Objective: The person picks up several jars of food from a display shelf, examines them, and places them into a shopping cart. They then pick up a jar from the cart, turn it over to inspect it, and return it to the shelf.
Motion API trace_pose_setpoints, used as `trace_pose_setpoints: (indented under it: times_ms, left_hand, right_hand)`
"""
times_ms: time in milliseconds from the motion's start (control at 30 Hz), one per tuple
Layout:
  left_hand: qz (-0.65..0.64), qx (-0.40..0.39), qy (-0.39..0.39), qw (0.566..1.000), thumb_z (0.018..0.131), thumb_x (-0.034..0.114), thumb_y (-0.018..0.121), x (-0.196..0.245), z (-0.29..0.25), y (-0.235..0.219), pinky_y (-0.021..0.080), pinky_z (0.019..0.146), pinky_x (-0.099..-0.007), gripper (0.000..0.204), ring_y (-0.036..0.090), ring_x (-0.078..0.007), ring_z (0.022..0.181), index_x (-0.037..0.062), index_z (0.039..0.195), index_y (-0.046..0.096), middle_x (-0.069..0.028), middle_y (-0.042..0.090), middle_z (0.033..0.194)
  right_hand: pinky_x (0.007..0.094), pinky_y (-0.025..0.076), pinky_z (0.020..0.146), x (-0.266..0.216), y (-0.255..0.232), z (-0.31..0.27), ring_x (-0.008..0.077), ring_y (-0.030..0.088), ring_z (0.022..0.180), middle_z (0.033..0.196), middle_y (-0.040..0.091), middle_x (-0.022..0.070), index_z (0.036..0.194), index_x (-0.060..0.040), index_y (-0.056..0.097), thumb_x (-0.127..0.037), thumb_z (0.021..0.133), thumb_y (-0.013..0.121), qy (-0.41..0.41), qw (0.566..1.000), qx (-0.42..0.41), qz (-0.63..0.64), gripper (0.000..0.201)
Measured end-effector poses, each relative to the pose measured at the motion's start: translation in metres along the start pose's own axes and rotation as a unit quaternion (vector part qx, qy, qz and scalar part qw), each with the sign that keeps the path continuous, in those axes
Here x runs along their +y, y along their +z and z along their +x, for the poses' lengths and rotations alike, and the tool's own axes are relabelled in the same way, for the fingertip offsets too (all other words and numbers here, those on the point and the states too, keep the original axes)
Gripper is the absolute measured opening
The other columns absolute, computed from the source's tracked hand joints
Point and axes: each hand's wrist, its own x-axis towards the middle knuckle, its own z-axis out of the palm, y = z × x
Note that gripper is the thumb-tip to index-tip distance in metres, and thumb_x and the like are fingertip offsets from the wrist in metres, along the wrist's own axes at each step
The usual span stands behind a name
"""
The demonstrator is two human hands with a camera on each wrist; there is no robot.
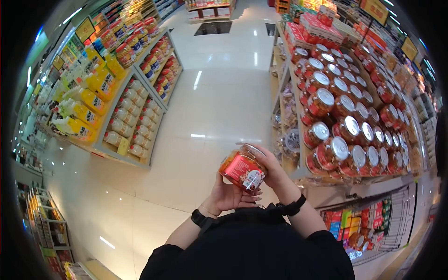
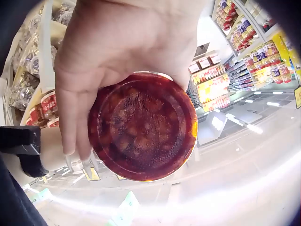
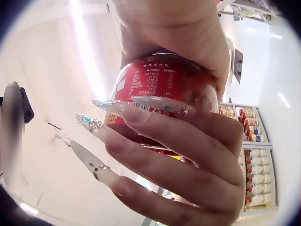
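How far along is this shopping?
Packages already lie in the cart. In hand now: one jar, held by the left hand and right hand. It is neither in the cart nor among the displayed jars, so setting it down somewhere is probably what's left.

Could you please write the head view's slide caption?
Left hand and right hand hold a red-labelled jar between shop shelves.

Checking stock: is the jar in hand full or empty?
The jar isn't empty: dark red contents show from below; whether completely full, cannot tell.

Jar lid [image 1: 253, 151] partly hidden by right hand [image 1: 271, 167], finest print on red label [image 1: 243, 171] too small
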Motion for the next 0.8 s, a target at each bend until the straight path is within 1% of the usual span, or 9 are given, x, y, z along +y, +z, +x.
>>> trace_pose_setpoints:
  times_ms: [67, 133, 267, 333, 533, 600, 700, 733, 800]
  left_hand:
    - [0.005, -0.009, 0.004, 1.0, 0.066, 0.091, 0.037, 0.028, 0.003, 0.003, 0.04, 0.1, -0.0595, 0.116, 0.05, -0.0487, 0.118, 0.0081, 0.147, 0.027, -0.0323, 0.043, 0.135]
    - [0.108, 0.037, 0.003, 0.993, 0.069, 0.089, 0.038, 0.061, 0.007, 0.007, 0.037, 0.102, -0.0599, 0.113, 0.043, -0.0492, 0.125, 0.0072, 0.147, 0.027, -0.0271, 0.042, 0.139]
    - [0.302, 0.187, 0.122, 0.927, 0.079, 0.081, 0.037, 0.1, 0.033, 0.063, 0.029, 0.108, -0.0606, 0.099, 0.035, -0.0458, 0.133, 0.0114, 0.149, 0.024, -0.0207, 0.033, 0.148]
    - [0.315, 0.162, 0.175, 0.919, 0.08, 0.08, 0.039, 0.116, 0.039, 0.073, 0.026, 0.108, -0.064, 0.099, 0.031, -0.0473, 0.135, 0.012, 0.15, 0.021, -0.0198, 0.031, 0.149]
    - [0.339, 0.128, 0.207, 0.909, 0.077, 0.078, 0.046, 0.156, 0.068, 0.082, 0.021, 0.106, -0.07, 0.1, 0.022, -0.0491, 0.138, 0.0158, 0.15, 0.019, -0.019, 0.025, 0.152]
    - [0.346, 0.145, 0.21, 0.903, 0.075, 0.076, 0.052, 0.177, 0.079, 0.086, 0.023, 0.107, -0.067, 0.101, 0.027, -0.0478, 0.136, 0.0162, 0.149, 0.021, -0.0192, 0.028, 0.15]
    - [0.34, 0.13, 0.242, 0.9, 0.079, 0.066, 0.054, 0.22, 0.081, 0.074, 0.043, 0.099, -0.0558, 0.087, 0.046, -0.0384, 0.126, 0.0151, 0.145, 0.031, -0.0169, 0.042, 0.141]
    - [0.34, 0.2, 0.224, 0.891, 0.069, 0.075, 0.059, 0.237, 0.085, 0.076, 0.038, 0.102, -0.0562, 0.101, 0.044, -0.0429, 0.127, 0.0148, 0.146, 0.031, -0.0202, 0.041, 0.142]
    - [0.327, 0.186, 0.208, 0.903, 0.073, 0.075, 0.055, 0.27, 0.097, 0.069, 0.039, 0.102, -0.0566, 0.098, 0.044, -0.0432, 0.126, 0.0151, 0.146, 0.03, -0.0209, 0.042, 0.141]
  right_hand:
    - [0.032, 0.048, 0.093, 0.0, -0.002, 0.04, 0.0184, 0.058, 0.11, 0.122, 0.058, 0.0117, 0.132, -0.0003, 0.047, -0.024, 0.091, 0.061, 0.02, 0.999, 0.032, 0.0, 0.05]
    - [0.0323, 0.049, 0.093, -0.006, -0.006, 0.069, 0.018, 0.059, 0.11, 0.12, 0.06, 0.0111, 0.13, -0.0009, 0.048, -0.026, 0.092, 0.059, 0.019, 0.999, 0.023, -0.015, 0.047]
    - [0.0315, 0.048, 0.094, -0.017, -0.025, 0.132, 0.0179, 0.059, 0.108, 0.119, 0.06, 0.0104, 0.126, -0.0002, 0.053, -0.02, 0.085, 0.069, 0.01, 0.999, -0.02, -0.04, 0.048]
    - [0.031, 0.047, 0.092, -0.025, -0.026, 0.157, 0.0179, 0.059, 0.106, 0.116, 0.061, 0.0097, 0.122, -0.0014, 0.056, -0.02, 0.08, 0.075, -0.024, 0.989, -0.009, -0.146, 0.05]
    - [0.0314, 0.047, 0.092, -0.046, -0.029, 0.222, 0.0172, 0.058, 0.106, 0.113, 0.063, 0.0084, 0.119, -0.0048, 0.06, -0.026, 0.078, 0.077, 0.019, 0.981, -0.017, -0.192, 0.05]
    - [0.0328, 0.044, 0.097, -0.059, -0.034, 0.238, 0.0191, 0.055, 0.112, 0.12, 0.059, 0.0091, 0.128, -0.0071, 0.054, -0.026, 0.079, 0.075, 0.035, 0.972, -0.063, -0.223, 0.056]
    - [0.0342, 0.038, 0.104, -0.064, -0.053, 0.267, 0.0207, 0.049, 0.121, 0.13, 0.053, 0.009, 0.136, -0.0091, 0.045, -0.024, 0.08, 0.073, -0.008, 0.981, -0.126, -0.146, 0.064]
    - [0.0346, 0.033, 0.107, -0.07, -0.057, 0.276, 0.0213, 0.045, 0.127, 0.136, 0.048, 0.0082, 0.141, -0.0105, 0.039, -0.023, 0.081, 0.072, -0.006, 0.977, -0.138, -0.159, 0.07]
    - [0.0347, 0.034, 0.107, -0.08, -0.062, 0.295, 0.0208, 0.045, 0.126, 0.135, 0.049, 0.009, 0.14, -0.0086, 0.041, -0.019, 0.08, 0.071, 0.009, 0.979, -0.112, -0.172, 0.068]
